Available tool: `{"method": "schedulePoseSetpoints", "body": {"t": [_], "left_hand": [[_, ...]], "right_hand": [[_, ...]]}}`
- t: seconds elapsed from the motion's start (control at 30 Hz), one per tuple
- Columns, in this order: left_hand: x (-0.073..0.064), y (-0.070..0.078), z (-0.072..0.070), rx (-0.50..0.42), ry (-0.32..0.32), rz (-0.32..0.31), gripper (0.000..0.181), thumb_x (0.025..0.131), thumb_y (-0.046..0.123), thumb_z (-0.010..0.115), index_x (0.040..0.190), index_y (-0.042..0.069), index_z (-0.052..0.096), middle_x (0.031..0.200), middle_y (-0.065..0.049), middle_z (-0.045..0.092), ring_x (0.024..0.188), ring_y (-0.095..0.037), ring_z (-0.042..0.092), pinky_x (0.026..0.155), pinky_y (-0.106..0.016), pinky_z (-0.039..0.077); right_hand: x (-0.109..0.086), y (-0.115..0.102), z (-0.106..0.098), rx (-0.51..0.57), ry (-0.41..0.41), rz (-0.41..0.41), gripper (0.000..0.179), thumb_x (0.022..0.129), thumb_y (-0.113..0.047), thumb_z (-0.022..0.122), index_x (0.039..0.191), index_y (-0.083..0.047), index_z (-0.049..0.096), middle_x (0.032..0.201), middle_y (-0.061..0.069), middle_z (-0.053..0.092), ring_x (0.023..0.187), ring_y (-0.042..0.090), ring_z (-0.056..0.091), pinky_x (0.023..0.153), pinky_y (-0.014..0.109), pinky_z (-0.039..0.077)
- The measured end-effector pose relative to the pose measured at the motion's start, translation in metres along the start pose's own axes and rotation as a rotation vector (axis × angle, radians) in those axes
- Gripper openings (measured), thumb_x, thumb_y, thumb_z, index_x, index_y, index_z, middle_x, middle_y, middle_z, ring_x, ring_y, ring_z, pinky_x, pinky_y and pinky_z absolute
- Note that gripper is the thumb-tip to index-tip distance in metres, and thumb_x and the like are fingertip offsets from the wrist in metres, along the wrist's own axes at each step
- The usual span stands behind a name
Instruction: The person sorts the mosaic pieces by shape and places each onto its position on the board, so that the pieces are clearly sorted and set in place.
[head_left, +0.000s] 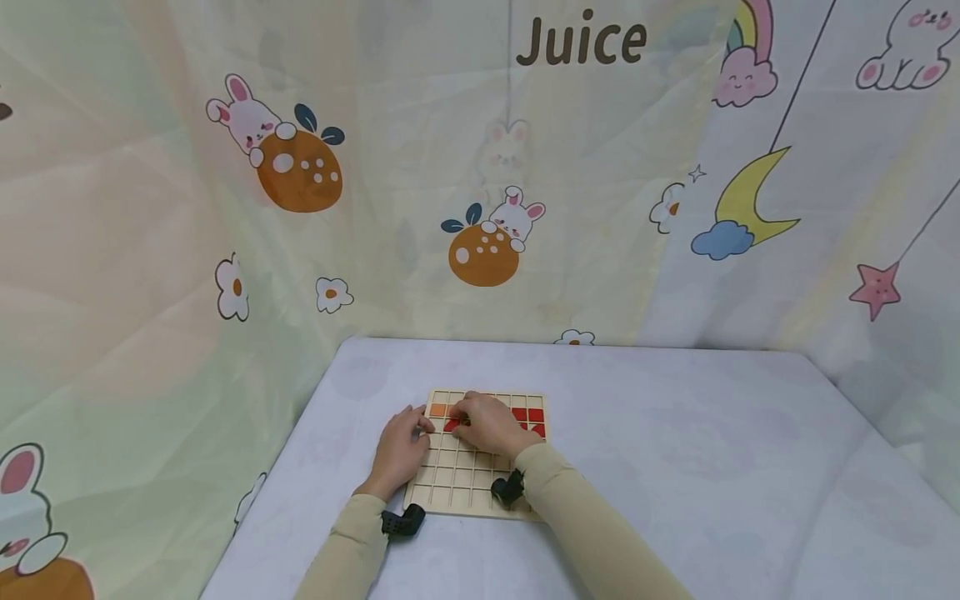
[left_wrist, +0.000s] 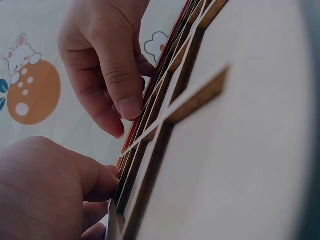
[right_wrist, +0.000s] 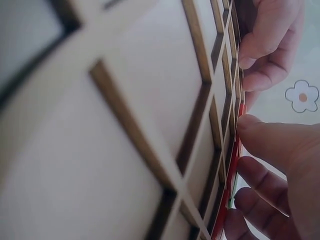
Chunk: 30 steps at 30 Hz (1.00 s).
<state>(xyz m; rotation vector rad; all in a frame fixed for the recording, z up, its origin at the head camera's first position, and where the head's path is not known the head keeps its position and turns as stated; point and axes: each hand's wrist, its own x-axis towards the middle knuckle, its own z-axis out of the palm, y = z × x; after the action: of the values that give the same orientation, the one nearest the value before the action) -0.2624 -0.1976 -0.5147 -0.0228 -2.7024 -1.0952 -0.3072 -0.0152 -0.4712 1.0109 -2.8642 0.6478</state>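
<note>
A pale wooden grid board (head_left: 450,497) lies on the white table. An orange square tile (head_left: 437,410) sits in a cell near its upper left. Toward the right are red tiles (head_left: 536,415), some square and some with slanted edges. My left hand (head_left: 401,450) holds the board's left edge, its thumb and fingers bent there. Over the upper rows lies my right hand (head_left: 487,425), hiding several cells. Its thumb (right_wrist: 252,129) rests against a red tile (right_wrist: 232,170) in the grid, and the other fingers spread along the same row. A red piece (head_left: 451,425) shows by its fingertips.
The white table (head_left: 675,467) extends around the board, most widely to the right. A printed cloth (head_left: 390,167) with rabbits and oranges hangs behind it. Each wrist wears a small black camera (head_left: 403,521). Beige sleeves (head_left: 592,517) cover both forearms.
</note>
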Motion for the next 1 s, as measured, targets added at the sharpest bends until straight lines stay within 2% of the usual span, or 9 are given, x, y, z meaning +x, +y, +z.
{"method": "schedulePoseSetpoints", "body": {"t": [0.27,0.43,0.7,1.0], "left_hand": [[0.000,0.001,0.004,-0.009,-0.006,-0.003,0.014,0.088,0.005,0.059,0.087,0.018,0.063,0.145,-0.013,0.050,0.142,-0.037,0.032,0.116,-0.059,0.024],[0.002,-0.001,0.004,-0.004,0.013,-0.007,0.014,0.088,0.004,0.059,0.086,0.017,0.063,0.144,-0.013,0.051,0.142,-0.037,0.033,0.117,-0.058,0.024],[0.003,0.001,0.002,-0.016,0.019,0.016,0.014,0.088,0.003,0.059,0.084,0.016,0.063,0.144,-0.013,0.051,0.141,-0.036,0.034,0.117,-0.057,0.023],[0.000,0.001,0.005,-0.009,0.014,-0.033,0.011,0.089,0.006,0.057,0.088,0.015,0.063,0.145,-0.012,0.050,0.143,-0.034,0.031,0.117,-0.057,0.023]], "right_hand": [[-0.006,0.003,-0.007,-0.004,0.001,0.009,0.023,0.089,-0.024,0.072,0.111,-0.015,0.072,0.099,-0.005,0.064,0.083,0.008,0.057,0.078,0.025,0.054],[-0.012,0.002,-0.017,0.003,0.003,0.017,0.024,0.090,-0.025,0.069,0.112,-0.016,0.072,0.104,-0.005,0.065,0.088,0.009,0.060,0.082,0.026,0.055],[-0.028,0.012,-0.036,-0.002,0.043,0.004,0.024,0.092,-0.025,0.067,0.112,-0.013,0.072,0.104,-0.002,0.065,0.091,0.014,0.064,0.077,0.028,0.057],[-0.044,0.027,-0.043,-0.035,0.068,-0.008,0.018,0.093,-0.026,0.066,0.105,-0.016,0.073,0.100,-0.005,0.065,0.083,0.009,0.060,0.074,0.026,0.054]]}}
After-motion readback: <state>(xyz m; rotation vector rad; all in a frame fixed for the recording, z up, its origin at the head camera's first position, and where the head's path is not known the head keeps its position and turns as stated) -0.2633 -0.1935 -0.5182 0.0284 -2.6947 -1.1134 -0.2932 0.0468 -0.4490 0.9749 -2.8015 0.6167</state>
